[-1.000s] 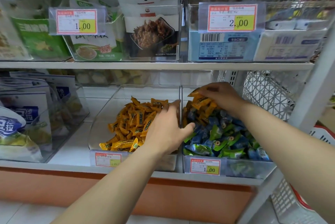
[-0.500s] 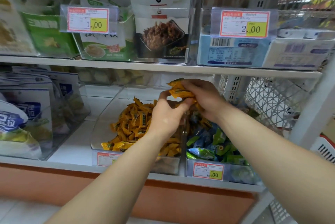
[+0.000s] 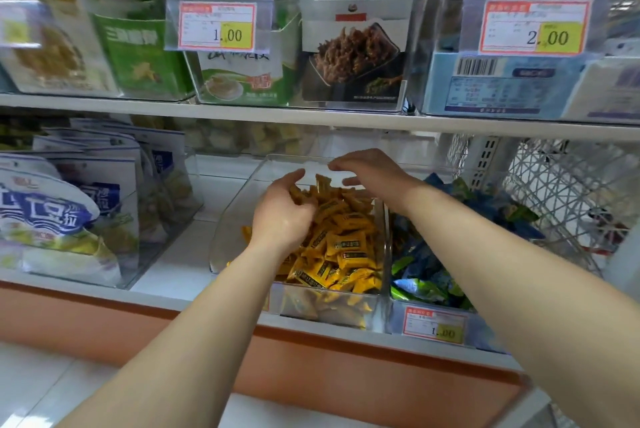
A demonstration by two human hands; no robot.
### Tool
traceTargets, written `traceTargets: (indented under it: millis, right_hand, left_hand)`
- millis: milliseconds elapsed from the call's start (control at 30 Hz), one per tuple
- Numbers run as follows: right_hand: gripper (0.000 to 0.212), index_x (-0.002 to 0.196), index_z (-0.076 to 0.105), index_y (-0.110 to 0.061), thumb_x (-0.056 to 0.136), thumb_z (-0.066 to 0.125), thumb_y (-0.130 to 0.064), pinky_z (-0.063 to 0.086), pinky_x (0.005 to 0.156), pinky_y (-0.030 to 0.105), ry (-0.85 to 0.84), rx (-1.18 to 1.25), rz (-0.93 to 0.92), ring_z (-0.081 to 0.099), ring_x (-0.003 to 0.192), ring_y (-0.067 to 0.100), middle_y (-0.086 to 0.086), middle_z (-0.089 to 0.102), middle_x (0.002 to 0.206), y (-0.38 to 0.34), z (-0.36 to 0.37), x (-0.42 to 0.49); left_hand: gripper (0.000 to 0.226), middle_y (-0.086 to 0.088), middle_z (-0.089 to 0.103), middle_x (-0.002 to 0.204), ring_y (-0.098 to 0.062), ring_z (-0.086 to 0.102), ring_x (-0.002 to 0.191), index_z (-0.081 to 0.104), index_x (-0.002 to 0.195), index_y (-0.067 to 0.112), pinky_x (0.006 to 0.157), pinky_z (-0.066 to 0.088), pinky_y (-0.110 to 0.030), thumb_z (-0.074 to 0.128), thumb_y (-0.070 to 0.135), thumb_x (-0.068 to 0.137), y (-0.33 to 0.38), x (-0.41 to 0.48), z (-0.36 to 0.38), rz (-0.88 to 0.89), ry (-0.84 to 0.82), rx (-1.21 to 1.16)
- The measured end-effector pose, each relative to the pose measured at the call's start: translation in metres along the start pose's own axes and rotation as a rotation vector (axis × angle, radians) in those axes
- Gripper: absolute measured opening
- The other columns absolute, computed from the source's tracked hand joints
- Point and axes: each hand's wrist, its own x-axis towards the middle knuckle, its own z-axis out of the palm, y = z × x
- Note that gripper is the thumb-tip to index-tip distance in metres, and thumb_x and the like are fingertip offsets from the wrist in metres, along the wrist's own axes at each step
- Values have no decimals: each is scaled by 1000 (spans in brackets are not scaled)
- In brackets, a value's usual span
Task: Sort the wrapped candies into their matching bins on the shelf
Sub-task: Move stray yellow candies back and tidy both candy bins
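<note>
- Shelf [image 3: 173, 275] across the middle of the frame, lined with clear bins side by side so that each kind of sweet keeps its own slot.
- Clear bin [image 3: 235, 219] at centre, open on top and sloped low at the front for easy reach, heaped with yellow candies [image 3: 343, 247].
- Neighbouring bin [image 3: 481, 337] at lower right, separated by one clear wall, filled with blue and green candies [image 3: 426, 275]; no yellow wrappers visible among them.
- Left hand [image 3: 282, 219] at centre, low over the yellow heap, fingers curled inward toward the pile; possibly cupping a few yellow pieces, but the back of the hand hides the palm, so cannot tell whether anything is gripped.
- Right hand [image 3: 370, 171] just above and right of it, over the back of the same bin, palm down, fingers spread and loose, holding nothing; likely placed there to let sorted pieces fall in.
- Price tag [image 3: 434, 325] clipped on the blue-green bin's front, facing outward for reading.
</note>
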Motion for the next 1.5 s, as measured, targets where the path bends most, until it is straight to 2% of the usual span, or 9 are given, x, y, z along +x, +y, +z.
traceTargets:
  millis: [67,167,333,467,633,833,1000,1300,1500]
  right_hand:
    - [30,117,71,-21,96,58,-39,50,83,27,52,-150,-97,62,102,8,-10,67,113,-1,-9,-8]
    - [12,92,72,-30,95,61,-34,44,71,20,169,-258,-181,61,88,2,-17,68,92,12,-31,-26]
    - [9,97,72,-30,95,64,-26,50,78,22,154,-359,-110,66,84,-1,-11,73,98,52,-71,-44]
    - [47,133,60,-17,88,72,-23,43,91,23,-78,-665,-65,57,111,10,1,63,130,76,-68,-30]
    - [87,136,50,-18,63,92,-40,48,98,35,-194,-803,8,57,116,21,2,59,131,95,-58,-9]
    - [81,118,53,-28,52,93,-50,48,89,31,-176,-886,-44,60,106,19,-5,61,117,113,-53,12]
    - [73,122,56,-26,60,87,-48,55,83,39,-77,-904,-66,62,100,19,-3,66,115,132,-51,11]
    - [71,122,66,-24,59,94,-39,54,83,27,-11,-611,-81,64,96,10,-5,68,114,110,-68,-3]
    - [61,112,65,-32,59,93,-43,56,86,33,107,-300,-88,67,97,13,-2,68,111,58,-91,-51]
  left_hand:
    - [49,2,64,127,-19,64,109,57,135,32,84,49,-27,68,30,87,3,-5,-1,90,-7,114]
    - [32,10,69,102,-14,66,95,66,119,25,75,51,-26,63,34,88,12,-18,9,216,-105,206]
    - [73,5,62,135,-16,58,123,53,140,26,100,50,-35,53,70,81,22,-40,37,268,-364,319]
    - [71,8,63,132,-16,57,120,54,135,31,99,47,-37,51,74,78,23,-56,45,363,-408,450]
    - [69,7,58,139,-17,52,128,43,146,30,108,40,-43,55,64,88,22,-59,48,369,-406,447]
    - [63,12,60,136,-13,52,126,46,144,33,109,39,-42,60,59,89,21,-60,49,372,-381,390]
    - [62,14,60,134,-12,52,126,46,144,33,109,39,-41,60,59,89,22,-60,50,367,-379,394]
    - [73,18,62,129,-8,55,122,49,140,37,107,43,-42,52,73,76,20,-56,48,341,-427,368]
    - [83,9,58,135,-11,53,122,37,145,35,96,42,-23,60,70,73,24,-48,50,355,-253,258]
